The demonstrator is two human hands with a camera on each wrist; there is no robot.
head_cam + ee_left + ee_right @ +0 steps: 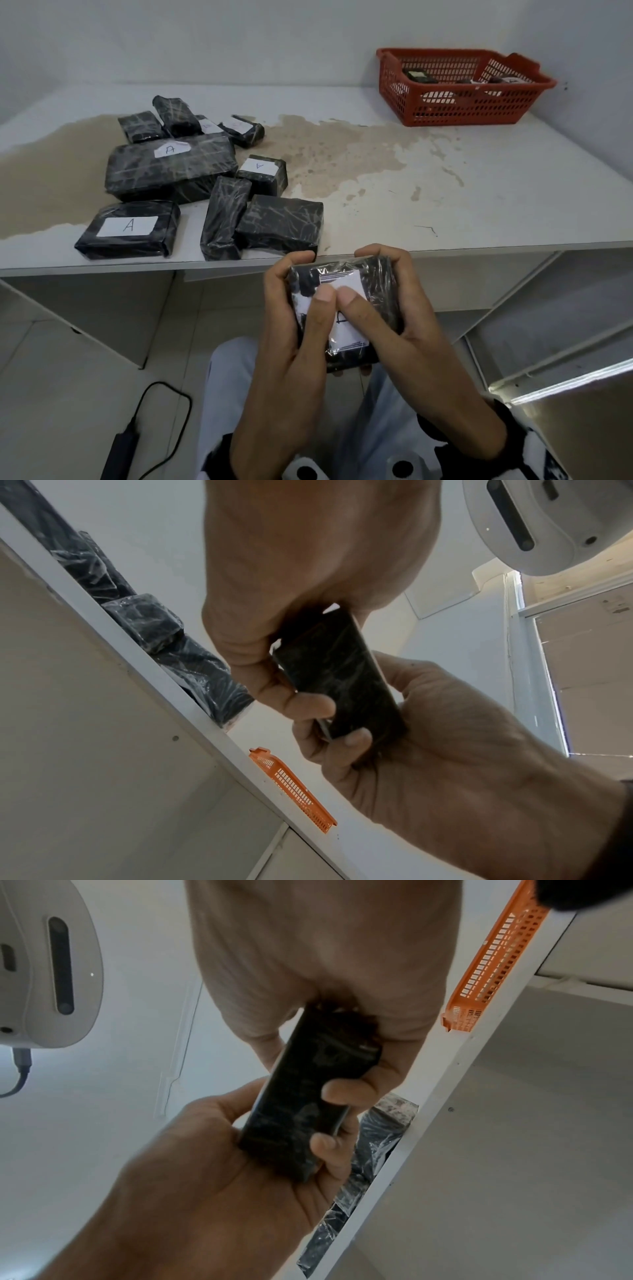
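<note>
A small black plastic-wrapped package (378, 284) with a white paper label (347, 286) is held in both hands just in front of the table's front edge, above my lap. My left hand (291, 315) grips its left side and my right hand (407, 308) grips its right side. Both thumbs press on the label, and the fingers curl over the far end and underneath. The left wrist view shows the package's (339, 674) black underside between my left hand (260, 653) and right hand (445, 723). From the right wrist, the package (301, 1102) sits between right hand (359, 1001) and left hand (222, 1150).
Several black wrapped packages (171, 168), some labelled "A", lie at the left of the white stained table (445, 205). A red mesh basket (445, 109) holding a few dark items stands at the back right. A black power bank with cable (120, 448) lies on the floor.
</note>
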